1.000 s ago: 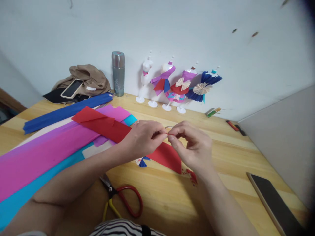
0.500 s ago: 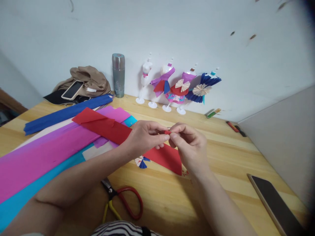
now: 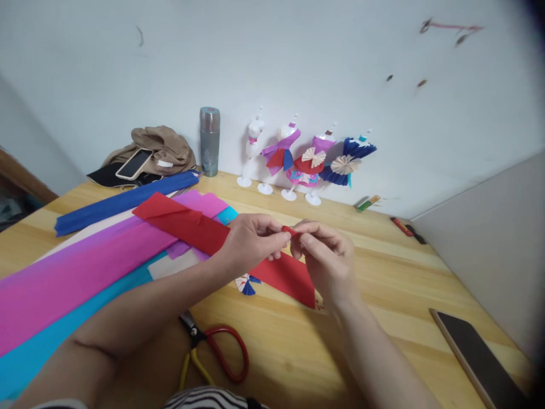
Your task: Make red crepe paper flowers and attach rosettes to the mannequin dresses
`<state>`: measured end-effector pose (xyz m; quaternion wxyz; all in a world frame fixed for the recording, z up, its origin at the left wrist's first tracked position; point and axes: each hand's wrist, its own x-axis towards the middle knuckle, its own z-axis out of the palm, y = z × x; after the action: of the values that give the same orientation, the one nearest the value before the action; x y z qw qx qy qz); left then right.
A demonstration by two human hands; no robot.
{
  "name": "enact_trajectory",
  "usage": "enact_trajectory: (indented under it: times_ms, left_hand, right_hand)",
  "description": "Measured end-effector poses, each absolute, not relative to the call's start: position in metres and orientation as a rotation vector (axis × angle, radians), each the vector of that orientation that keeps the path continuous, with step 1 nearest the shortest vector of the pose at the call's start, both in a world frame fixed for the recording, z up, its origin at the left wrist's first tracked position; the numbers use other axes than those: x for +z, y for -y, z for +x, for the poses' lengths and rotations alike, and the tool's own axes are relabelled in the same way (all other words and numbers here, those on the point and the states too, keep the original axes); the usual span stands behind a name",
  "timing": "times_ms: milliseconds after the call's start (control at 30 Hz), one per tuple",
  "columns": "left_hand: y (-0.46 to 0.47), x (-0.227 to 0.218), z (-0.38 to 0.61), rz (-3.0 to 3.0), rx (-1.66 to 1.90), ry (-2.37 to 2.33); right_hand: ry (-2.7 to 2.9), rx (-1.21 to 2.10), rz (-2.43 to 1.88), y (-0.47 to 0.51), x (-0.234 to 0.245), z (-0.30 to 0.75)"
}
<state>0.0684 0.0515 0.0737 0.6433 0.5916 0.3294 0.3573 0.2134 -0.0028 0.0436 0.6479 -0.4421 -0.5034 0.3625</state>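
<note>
Both hands, left [image 3: 251, 244], right [image 3: 330, 264], pinching small red piece [image 3: 290, 230]; shows broader than earlier thin line.

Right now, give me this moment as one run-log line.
left hand: holding small red piece | right hand: pinching same piece | scissors: lying on table

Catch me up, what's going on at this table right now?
A person's left hand and right hand hold a small red piece between their fingertips, above the table. A long red strip lies beneath the hands, and the scissors lie on the table nearer the person. Along the wall stand four little mannequins, three dressed in colourful pieces.
</note>
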Motion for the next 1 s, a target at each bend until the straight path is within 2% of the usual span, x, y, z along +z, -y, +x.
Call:
enact_trajectory:
  times_ms: [300, 567, 833, 1000]
  left_hand:
    - [-0.055, 0.076, 0.065, 1.556, 0.793, -0.766]
    - [-0.055, 0.066, 0.067, 1.297, 0.778, -0.562]
    - [-0.042, 0.043, 0.08, 1.073, 1.005, -0.508]
    - [-0.045, 0.059, 0.069, 1.08, 1.008, -0.525]
  right_hand:
    - [1.328, 0.535, -1.23, 0.007, 0.06, 0.206]
    - [1.128, 0.64, -1.149, 0.004, 0.054, 0.203]
    - [1.071, 0.599, -1.143, 0.006, 0.048, 0.193]
    - [1.118, 0.614, -1.082, 0.008, 0.06, 0.212]
